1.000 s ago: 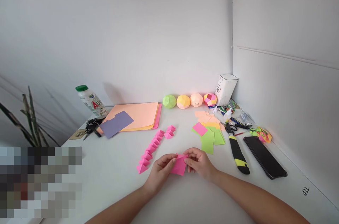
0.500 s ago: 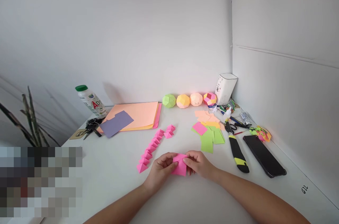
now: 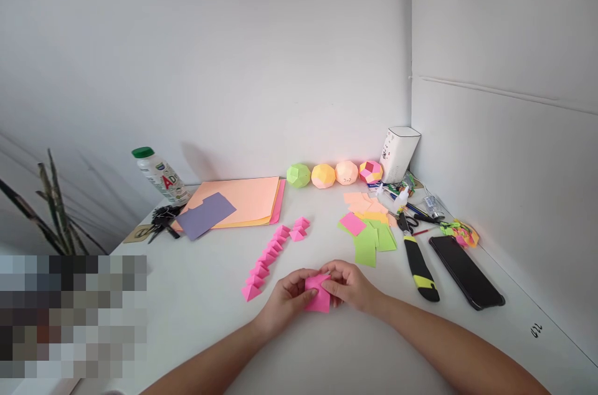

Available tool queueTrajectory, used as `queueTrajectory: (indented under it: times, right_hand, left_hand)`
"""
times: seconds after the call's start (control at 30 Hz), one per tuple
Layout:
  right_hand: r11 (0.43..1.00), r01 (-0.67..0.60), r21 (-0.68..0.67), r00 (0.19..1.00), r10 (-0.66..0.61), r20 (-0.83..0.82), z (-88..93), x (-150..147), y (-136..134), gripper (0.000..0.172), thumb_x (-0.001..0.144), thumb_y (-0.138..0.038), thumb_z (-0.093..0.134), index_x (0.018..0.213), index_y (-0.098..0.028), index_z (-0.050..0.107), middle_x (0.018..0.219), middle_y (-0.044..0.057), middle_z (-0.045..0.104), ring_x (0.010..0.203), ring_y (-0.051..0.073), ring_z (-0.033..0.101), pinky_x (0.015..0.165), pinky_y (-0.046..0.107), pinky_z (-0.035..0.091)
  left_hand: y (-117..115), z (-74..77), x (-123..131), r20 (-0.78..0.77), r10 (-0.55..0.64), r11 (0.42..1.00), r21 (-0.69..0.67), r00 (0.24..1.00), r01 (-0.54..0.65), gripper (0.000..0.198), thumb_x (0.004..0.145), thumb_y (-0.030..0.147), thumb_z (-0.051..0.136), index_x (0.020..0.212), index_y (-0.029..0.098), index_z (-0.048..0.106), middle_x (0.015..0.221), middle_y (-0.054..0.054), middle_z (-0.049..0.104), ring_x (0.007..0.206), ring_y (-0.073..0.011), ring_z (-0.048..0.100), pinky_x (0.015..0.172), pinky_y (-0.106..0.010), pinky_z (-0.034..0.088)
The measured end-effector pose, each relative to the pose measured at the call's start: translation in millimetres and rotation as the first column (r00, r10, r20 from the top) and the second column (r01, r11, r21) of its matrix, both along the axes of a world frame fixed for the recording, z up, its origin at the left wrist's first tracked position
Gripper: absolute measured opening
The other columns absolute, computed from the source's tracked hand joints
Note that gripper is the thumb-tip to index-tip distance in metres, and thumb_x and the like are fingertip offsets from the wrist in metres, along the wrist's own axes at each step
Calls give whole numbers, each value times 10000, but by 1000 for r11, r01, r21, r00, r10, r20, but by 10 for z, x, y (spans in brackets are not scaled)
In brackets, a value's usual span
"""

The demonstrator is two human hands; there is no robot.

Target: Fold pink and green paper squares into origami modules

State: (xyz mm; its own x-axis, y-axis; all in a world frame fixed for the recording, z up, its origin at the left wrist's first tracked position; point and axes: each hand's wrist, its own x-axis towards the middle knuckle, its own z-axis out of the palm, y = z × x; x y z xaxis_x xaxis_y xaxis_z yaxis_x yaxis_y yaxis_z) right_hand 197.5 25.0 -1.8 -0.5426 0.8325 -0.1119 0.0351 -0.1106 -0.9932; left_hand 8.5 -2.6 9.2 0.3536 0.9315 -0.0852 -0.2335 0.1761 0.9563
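Note:
Both hands meet over the white table (image 3: 196,308) and pinch one small pink paper square (image 3: 318,295). My left hand (image 3: 283,300) grips its left side with curled fingers. My right hand (image 3: 349,286) presses fingers on its right upper part. A row of several folded pink paper pieces (image 3: 273,255) runs diagonally just left of my hands.
Loose green, pink and orange paper squares (image 3: 369,230) lie to the right, beside a black-yellow utility knife (image 3: 419,267) and a black phone (image 3: 466,271). Paper balls (image 3: 334,174) and a white box (image 3: 397,153) line the wall. Orange sheets (image 3: 243,202), keys (image 3: 161,220), a bottle (image 3: 156,174) sit left.
My hands have drawn closer together over the pink square, which now shows less of its surface and looks more folded. Nothing else on the table moved.

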Motion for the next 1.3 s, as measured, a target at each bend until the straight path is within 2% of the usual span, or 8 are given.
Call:
queueTrajectory:
  times: [0.13,0.33,0.5,0.77,1.03,1.3]
  right_hand:
    - [1000,-13,16,1000,13,-2,-3,5,-5,313,812,-371,609,1036,-161,554,619,-21,610,514,108,559,505,229,444]
    - [1000,-27,9,1000,27,-16,60,-1,-19,274,820,-366,605,1002,-172,543,619,-31,594,538,107,558,514,222,435]
    - [1000,-2,-22,997,0,-72,95,-8,-23,219,818,-370,605,897,-179,532,639,-36,577,529,95,548,517,221,439]
    - [999,29,37,999,-28,-38,59,-15,-36,207,795,-341,638,884,-155,625,650,-6,607,537,101,556,497,217,439]
    - [993,40,114,999,-40,-1,45,-27,-75,257,794,-369,628,923,-147,638,658,16,640,546,127,595,526,260,492]
    - [988,41,149,999,-43,8,57,-38,-81,256,792,-373,626,906,-145,649,643,15,634,527,125,594,507,253,489]
  left_hand:
    - [1,15,10,9,12,1000,24,1000,-13,229,724,270,714,945,221,679,819,-5,654,700,-120,575,639,-244,461]
    - [-2,27,15,-13,38,999,36,999,-38,210,713,271,718,916,224,691,760,7,630,654,-112,555,614,-242,460]
    - [-1,36,-5,-35,37,999,27,999,-36,197,705,279,720,885,205,695,733,-1,619,654,-123,555,627,-260,467]
    - [-3,37,-9,-13,37,999,-6,999,-38,207,690,262,734,884,204,693,758,-6,648,670,-129,587,624,-259,486]
    - [-8,79,12,72,-14,999,-27,997,16,202,720,251,714,911,201,671,815,-19,710,752,-179,659,706,-327,529]
    - [-4,76,9,54,-11,1000,-25,998,13,192,721,255,715,895,185,672,809,-27,718,774,-195,670,727,-343,536]
